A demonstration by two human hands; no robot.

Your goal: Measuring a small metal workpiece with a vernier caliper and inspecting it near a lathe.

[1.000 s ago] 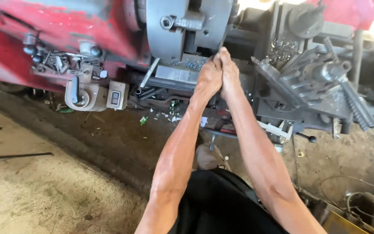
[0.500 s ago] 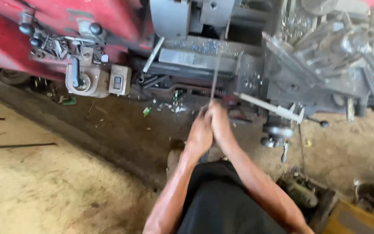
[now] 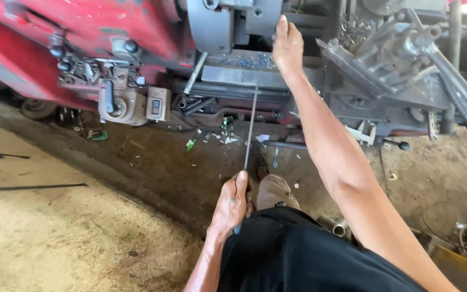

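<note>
Steel rod point(image 3: 251, 125), thin and grey, rises from the closed fist of the left hand point(image 3: 232, 203), held low just before the person's dark clothing, and leans up toward the front edge of the lathe bed point(image 3: 228, 75), with open dirt floor point(image 3: 55, 227) to the left. Beyond it the right arm stretches fully forward, and the right hand point(image 3: 287, 46) rests on the grey chuck point(image 3: 217, 24) region; its grip cannot be told. Red machine housing point(image 3: 55, 27) bounds the far left.
</note>
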